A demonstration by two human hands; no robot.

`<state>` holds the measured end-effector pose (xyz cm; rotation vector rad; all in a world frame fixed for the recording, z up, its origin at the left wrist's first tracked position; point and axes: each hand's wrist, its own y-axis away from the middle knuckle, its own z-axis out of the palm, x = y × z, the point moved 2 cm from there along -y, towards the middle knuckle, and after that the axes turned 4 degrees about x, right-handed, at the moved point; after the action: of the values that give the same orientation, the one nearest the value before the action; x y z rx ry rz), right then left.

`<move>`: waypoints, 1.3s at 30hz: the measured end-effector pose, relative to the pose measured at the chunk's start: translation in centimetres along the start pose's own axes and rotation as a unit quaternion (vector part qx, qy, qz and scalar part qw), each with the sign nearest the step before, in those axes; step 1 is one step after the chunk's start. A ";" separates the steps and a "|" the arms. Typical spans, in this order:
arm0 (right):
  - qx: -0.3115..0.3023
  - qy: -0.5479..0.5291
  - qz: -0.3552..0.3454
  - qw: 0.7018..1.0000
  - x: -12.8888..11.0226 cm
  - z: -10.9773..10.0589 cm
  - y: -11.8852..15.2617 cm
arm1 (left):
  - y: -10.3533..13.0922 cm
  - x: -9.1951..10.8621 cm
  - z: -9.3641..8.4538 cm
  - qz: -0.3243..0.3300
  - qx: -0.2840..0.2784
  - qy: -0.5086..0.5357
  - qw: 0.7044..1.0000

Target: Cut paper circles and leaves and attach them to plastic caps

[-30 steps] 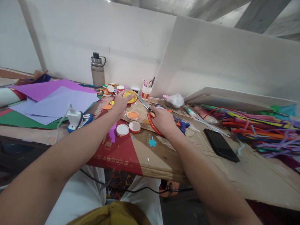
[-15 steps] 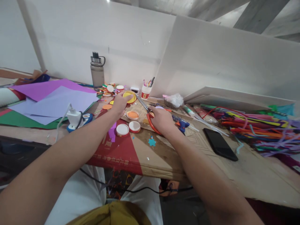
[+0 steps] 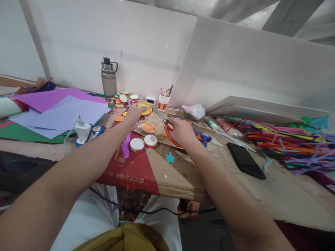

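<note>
My left hand (image 3: 135,116) pinches a round yellow disc (image 3: 145,108) with a darker rim, thumb lying over its face. My right hand (image 3: 181,131) is closed around the orange-red handles of a pair of scissors (image 3: 162,118). The scissor blades point up and left, their tips close to the disc's right edge; whether they touch it I cannot tell. Below the hands lie a shallow round piece with an orange face (image 3: 148,128) and two white round cup bottoms (image 3: 137,144) with red sides. A blue flower-shaped paper cutout (image 3: 170,158) lies nearer to me.
Purple and lilac paper sheets (image 3: 70,111) cover the left side, beside a white plug on a power strip (image 3: 83,132). A water bottle (image 3: 108,79) and a paper cup of pens (image 3: 163,102) stand at the back. Rightward lie a phone (image 3: 246,160) and coloured pipe cleaners (image 3: 300,146).
My right hand and the scissors have shifted very slightly. The left hand still holds the yellow disc in nearly the same place.
</note>
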<state>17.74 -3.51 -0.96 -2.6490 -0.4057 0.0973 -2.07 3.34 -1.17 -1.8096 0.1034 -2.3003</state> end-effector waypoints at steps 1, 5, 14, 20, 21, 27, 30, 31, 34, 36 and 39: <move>0.001 0.007 0.000 1.000 0.0 0.0 0.0 | 0.0 0.0 0.0 -0.002 -0.002 -0.001 1.000; -0.005 0.028 -0.003 1.000 -0.1 0.1 0.1 | -0.1 0.0 -0.1 -0.010 -0.010 -0.003 1.000; -0.025 0.060 -0.002 0.998 -0.4 0.2 -0.4 | -0.2 0.0 -0.2 -0.011 0.002 -0.018 1.000; -0.034 0.058 -0.003 0.998 -0.6 0.2 -0.4 | -0.5 -0.1 -0.2 -0.031 0.012 -0.007 0.999; -0.032 0.057 -0.004 0.998 -0.6 0.2 -0.4 | -0.6 -0.1 -0.3 -0.040 0.011 -0.002 0.999; -0.024 0.039 -0.010 0.999 0.0 0.6 -0.5 | -1.0 0.0 -0.6 -0.060 0.005 0.004 0.998; -0.016 0.025 -0.011 0.999 0.3 0.9 -0.5 | -0.9 0.1 -0.6 -0.051 0.001 -0.017 0.999; -0.013 0.022 -0.012 1.000 0.3 0.9 -0.5 | -0.9 0.1 -0.6 -0.045 0.000 -0.026 0.999; -0.012 0.024 -0.013 1.000 0.3 1.0 -0.5 | -0.7 0.2 -0.5 -0.033 0.001 -0.042 0.999; -0.017 0.030 -0.010 0.999 0.2 0.9 -0.5 | -0.7 0.1 -0.4 -0.036 0.002 -0.037 0.999; -0.021 0.041 -0.009 0.999 0.1 0.7 -0.4 | -0.6 0.1 -0.4 -0.046 0.007 -0.025 0.999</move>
<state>17.60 -2.79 -1.42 -2.6801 -0.4083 -0.0260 -2.51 3.84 -1.04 -1.9021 -0.0053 -2.3079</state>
